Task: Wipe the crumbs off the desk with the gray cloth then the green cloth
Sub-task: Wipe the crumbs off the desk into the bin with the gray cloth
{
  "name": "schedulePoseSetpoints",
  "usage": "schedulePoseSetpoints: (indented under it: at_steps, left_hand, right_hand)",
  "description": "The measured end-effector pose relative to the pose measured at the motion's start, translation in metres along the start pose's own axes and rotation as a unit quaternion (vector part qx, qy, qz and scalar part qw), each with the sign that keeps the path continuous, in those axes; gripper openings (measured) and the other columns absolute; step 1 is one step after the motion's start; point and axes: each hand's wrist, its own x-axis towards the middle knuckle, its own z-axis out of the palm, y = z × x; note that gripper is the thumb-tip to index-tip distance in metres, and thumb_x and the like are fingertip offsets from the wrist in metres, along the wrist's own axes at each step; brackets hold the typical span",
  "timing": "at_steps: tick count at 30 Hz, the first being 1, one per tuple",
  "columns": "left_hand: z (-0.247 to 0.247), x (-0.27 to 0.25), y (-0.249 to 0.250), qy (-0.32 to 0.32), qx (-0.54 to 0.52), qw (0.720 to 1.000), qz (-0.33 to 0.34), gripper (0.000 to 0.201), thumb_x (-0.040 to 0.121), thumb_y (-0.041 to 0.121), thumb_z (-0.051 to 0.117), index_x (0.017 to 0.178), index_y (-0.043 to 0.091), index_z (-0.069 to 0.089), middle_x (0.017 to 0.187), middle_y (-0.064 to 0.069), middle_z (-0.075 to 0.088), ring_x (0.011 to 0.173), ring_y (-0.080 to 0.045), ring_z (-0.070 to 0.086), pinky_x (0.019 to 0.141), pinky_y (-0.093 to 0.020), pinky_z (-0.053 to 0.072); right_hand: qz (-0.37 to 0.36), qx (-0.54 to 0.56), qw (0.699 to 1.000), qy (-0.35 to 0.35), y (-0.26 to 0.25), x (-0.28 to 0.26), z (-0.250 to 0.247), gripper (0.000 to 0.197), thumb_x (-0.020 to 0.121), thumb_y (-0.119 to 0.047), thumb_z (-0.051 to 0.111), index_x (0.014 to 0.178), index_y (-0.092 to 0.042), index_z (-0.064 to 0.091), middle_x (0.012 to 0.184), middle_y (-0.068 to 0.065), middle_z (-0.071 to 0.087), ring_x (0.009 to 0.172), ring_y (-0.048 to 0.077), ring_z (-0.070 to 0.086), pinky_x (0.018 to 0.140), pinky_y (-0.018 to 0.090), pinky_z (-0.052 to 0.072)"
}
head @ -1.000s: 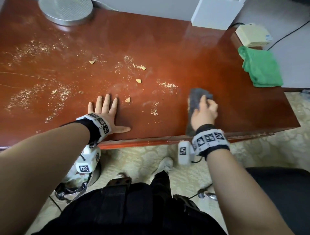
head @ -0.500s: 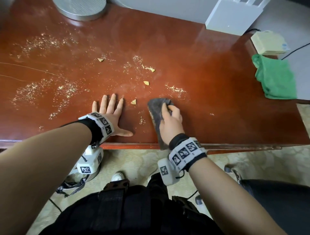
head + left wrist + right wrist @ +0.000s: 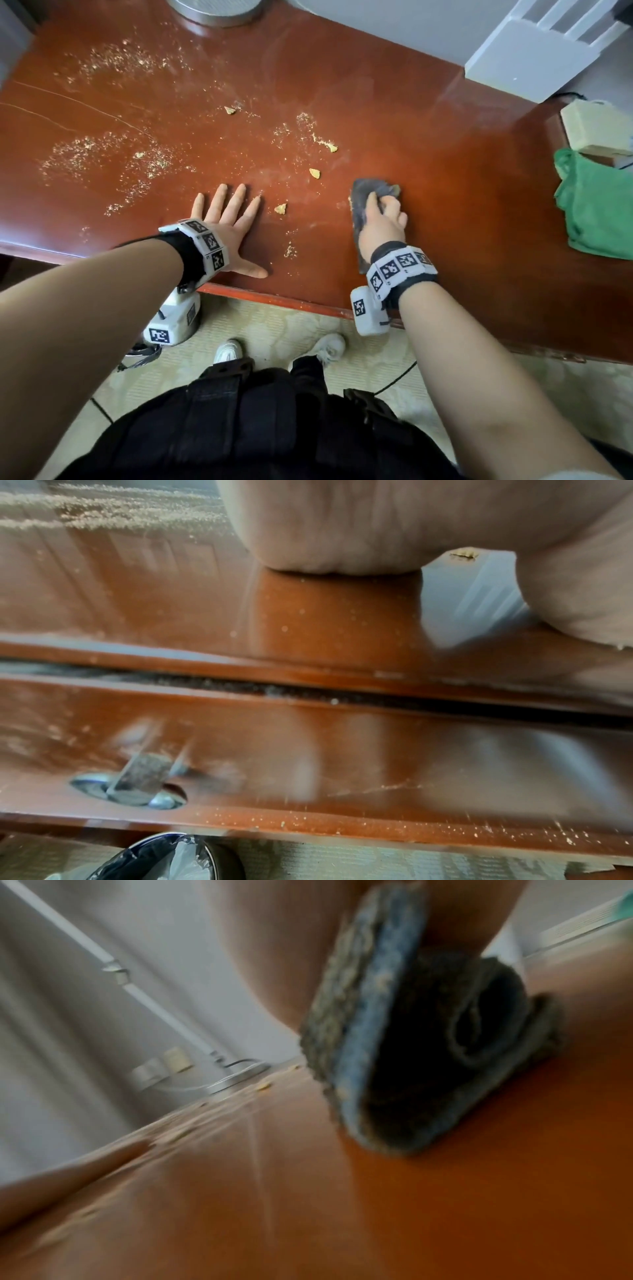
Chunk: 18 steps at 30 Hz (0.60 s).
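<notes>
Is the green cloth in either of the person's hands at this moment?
No. The crumpled green cloth lies untouched at the desk's right end, while the right hand grips the dark gray cloth and the left hand rests flat.

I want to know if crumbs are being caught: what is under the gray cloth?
The gray cloth lies on the desk, pressed by the right hand. Crumbs cling along its left edge. Anything beneath the cloth itself is covered.

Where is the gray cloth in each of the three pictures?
Head view: the gray cloth lies right of centre on the desk, under the right hand.
Left wrist view: not in it; only the left hand and the desk edge show.
Right wrist view: upper centre, folded, blurred.
Shared landmark: the red-brown desk with its crumbs.
</notes>
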Motion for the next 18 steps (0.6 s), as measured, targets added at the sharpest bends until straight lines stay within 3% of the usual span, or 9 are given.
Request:
schedulePoseSetpoints:
  at_steps: [3,6,8,9,11,13,16,18]
  left_hand:
    - [0.0,-0.002,0.001,0.002,0.001,1.0,-0.003,0.129,0.058,0.086,0.05,0.139,0.029,-0.034,0.148,0.0,-0.037,0.139,-0.026,-0.029,0.114,-0.051,-0.011]
    - [0.001,-0.002,0.0,0.012,0.002,1.0,-0.001,0.129,0.058,0.086,0.049,0.139,0.03,-0.033,0.149,0.0,-0.035,0.139,-0.026,-0.028,0.114,-0.051,-0.011]
    - [0.002,-0.002,0.0,0.012,0.003,1.0,0.0,0.129,0.057,0.087,0.048,0.139,0.03,-0.034,0.149,0.001,-0.035,0.139,-0.026,-0.028,0.114,-0.051,-0.011]
    - [0.002,-0.001,0.0,0.01,0.002,1.0,0.0,0.129,0.057,0.088,0.048,0.139,0.03,-0.034,0.149,0.001,-0.036,0.139,-0.026,-0.029,0.114,-0.051,-0.011]
    - [0.001,-0.001,-0.001,0.007,0.001,1.0,0.002,0.13,0.057,0.088,0.049,0.138,0.03,-0.035,0.148,0.001,-0.037,0.139,-0.026,-0.029,0.114,-0.052,-0.011]
    - [0.001,0.0,-0.001,0.008,0.0,1.0,0.005,0.13,0.057,0.088,0.048,0.138,0.03,-0.035,0.148,0.001,-0.037,0.139,-0.027,-0.029,0.113,-0.052,-0.011]
    - [0.001,-0.001,-0.001,0.01,-0.001,1.0,0.008,0.129,0.057,0.088,0.048,0.139,0.029,-0.033,0.148,0.001,-0.038,0.139,-0.026,-0.029,0.113,-0.052,-0.011]
    - [0.003,-0.003,-0.001,0.015,-0.001,1.0,0.012,0.127,0.059,0.087,0.048,0.14,0.029,-0.032,0.149,0.001,-0.037,0.139,-0.026,-0.028,0.113,-0.051,-0.011]
  right_hand:
    - [-0.109,0.012,0.994,-0.025,-0.015,-0.007,0.0,0.061,0.093,0.0,0.035,0.148,-0.019,0.019,0.149,0.005,0.017,0.13,0.027,0.025,0.105,0.03,0.03]
    - [-0.092,0.088,0.99,0.063,0.013,-0.011,-0.017,0.058,0.093,0.0,0.036,0.147,-0.017,0.024,0.146,0.01,0.022,0.131,0.028,0.028,0.11,0.027,0.022]
    - [-0.011,0.104,0.986,0.127,0.053,-0.014,-0.022,0.055,0.094,-0.004,0.04,0.146,-0.015,0.028,0.145,0.011,0.024,0.132,0.028,0.032,0.111,0.03,0.024]
    - [0.064,0.115,0.981,0.14,0.074,-0.016,-0.023,0.052,0.095,-0.008,0.042,0.144,-0.016,0.03,0.144,0.011,0.026,0.131,0.03,0.035,0.111,0.034,0.029]
    - [0.221,0.133,0.958,0.128,0.103,-0.025,-0.02,0.048,0.095,-0.016,0.045,0.141,-0.022,0.032,0.142,0.012,0.031,0.126,0.033,0.042,0.105,0.04,0.038]
    - [0.291,0.138,0.943,0.082,0.11,-0.033,-0.011,0.054,0.095,-0.014,0.044,0.144,-0.025,0.026,0.146,0.012,0.026,0.129,0.033,0.037,0.105,0.041,0.036]
    - [0.231,0.107,0.965,0.065,0.081,-0.038,0.004,0.052,0.095,-0.017,0.041,0.145,-0.022,0.026,0.146,0.014,0.024,0.129,0.034,0.033,0.104,0.038,0.031]
    - [0.134,0.088,0.986,0.046,0.044,-0.042,0.015,0.054,0.094,-0.01,0.038,0.146,-0.02,0.024,0.147,0.012,0.019,0.128,0.033,0.031,0.107,0.035,0.03]
